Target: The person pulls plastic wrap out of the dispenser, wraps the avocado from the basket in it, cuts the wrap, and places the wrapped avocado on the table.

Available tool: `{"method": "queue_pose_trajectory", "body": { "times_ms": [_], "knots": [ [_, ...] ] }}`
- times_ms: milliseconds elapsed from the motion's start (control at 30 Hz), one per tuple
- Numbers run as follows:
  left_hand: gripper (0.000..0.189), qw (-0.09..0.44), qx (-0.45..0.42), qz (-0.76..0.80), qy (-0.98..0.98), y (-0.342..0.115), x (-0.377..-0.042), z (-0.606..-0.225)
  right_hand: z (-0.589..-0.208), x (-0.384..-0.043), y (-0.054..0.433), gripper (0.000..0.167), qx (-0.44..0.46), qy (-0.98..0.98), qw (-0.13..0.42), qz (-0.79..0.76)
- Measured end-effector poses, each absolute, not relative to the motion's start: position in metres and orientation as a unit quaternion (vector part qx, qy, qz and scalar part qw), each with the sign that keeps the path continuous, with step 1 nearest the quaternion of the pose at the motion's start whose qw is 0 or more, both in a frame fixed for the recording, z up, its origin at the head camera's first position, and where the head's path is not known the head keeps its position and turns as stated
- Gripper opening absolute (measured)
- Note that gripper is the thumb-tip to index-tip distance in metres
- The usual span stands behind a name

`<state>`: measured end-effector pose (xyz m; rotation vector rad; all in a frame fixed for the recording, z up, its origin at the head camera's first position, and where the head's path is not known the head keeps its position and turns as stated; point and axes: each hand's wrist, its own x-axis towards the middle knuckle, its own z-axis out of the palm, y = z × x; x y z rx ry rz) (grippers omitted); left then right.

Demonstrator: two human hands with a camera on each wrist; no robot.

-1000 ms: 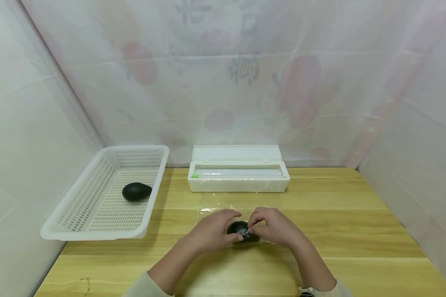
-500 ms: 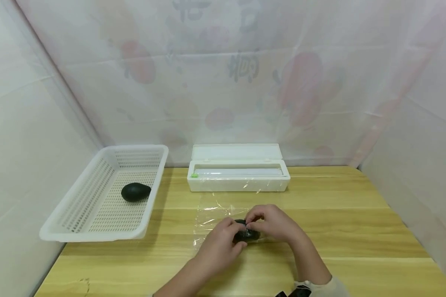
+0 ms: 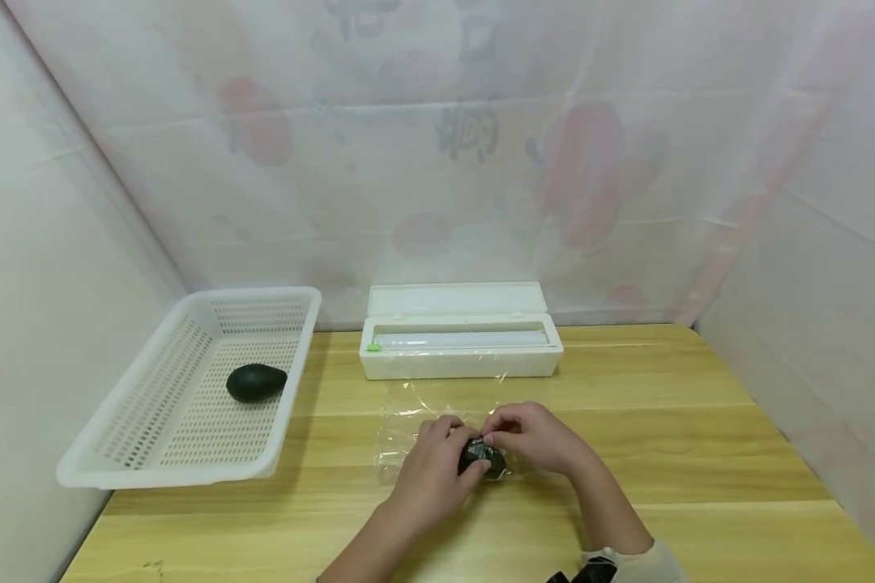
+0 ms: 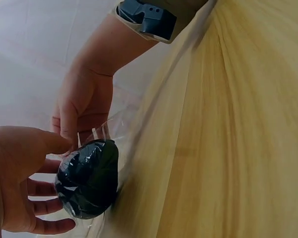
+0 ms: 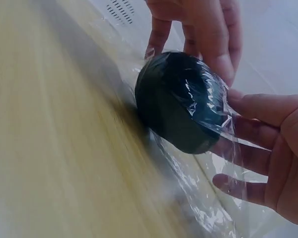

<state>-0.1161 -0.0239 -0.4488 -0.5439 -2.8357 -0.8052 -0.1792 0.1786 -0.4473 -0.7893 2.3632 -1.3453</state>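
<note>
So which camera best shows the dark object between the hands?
The right wrist view: the dark object looks largest there, its clear film visibly creased. The left wrist shows it smaller; the head view, tiny and partly covered by the left hand.

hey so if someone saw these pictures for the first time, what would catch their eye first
Probably the dark fruit in shiny film, between the left hand and the right hand near the middle of the table. Next, perhaps, the open white box at the back, and the white basket at the left with a second fruit in it.
</note>
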Motion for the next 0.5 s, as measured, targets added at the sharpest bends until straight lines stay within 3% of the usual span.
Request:
{"method": "queue_pose_trajectory", "body": {
  "times_ms": [233,500],
  "knots": [
    [0.022,0.074,-0.181,-0.270,-0.943,-0.0237,-0.1186,-0.4482,-0.4544,-0.1809,0.1779,0.007,-0.244,0.843,0.124,-0.463],
    [0.030,0.069,-0.175,-0.280,-0.941,-0.0269,-0.1222,-0.4505,-0.4559,-0.1818,0.1811,0.010,-0.214,0.856,0.065,-0.466]
  ]
}}
